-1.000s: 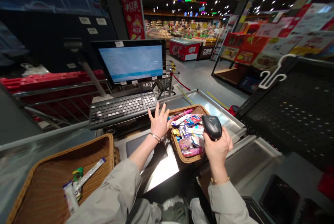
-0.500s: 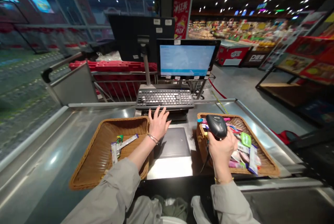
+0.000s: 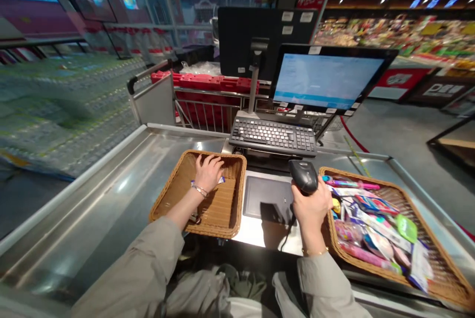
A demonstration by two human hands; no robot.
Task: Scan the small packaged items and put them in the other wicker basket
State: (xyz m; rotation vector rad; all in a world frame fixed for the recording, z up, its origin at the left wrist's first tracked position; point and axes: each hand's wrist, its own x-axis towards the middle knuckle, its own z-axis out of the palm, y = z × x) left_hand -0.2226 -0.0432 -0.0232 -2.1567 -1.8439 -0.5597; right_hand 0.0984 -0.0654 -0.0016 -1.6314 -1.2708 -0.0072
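Left hand (image 3: 209, 173) is down inside the left wicker basket (image 3: 168, 185), fingers together and palm down, a small blue-and-white packet (image 3: 221, 180) just beside it; can't tell if it's holding anything. Right hand (image 3: 311, 204) is clamped round a black barcode scanner (image 3: 302, 177), next to the right wicker basket (image 3: 389, 187) heaped with packets (image 3: 374, 229).

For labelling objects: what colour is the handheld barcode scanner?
The handheld barcode scanner is dark grey, nearly black; the head view shows it best.
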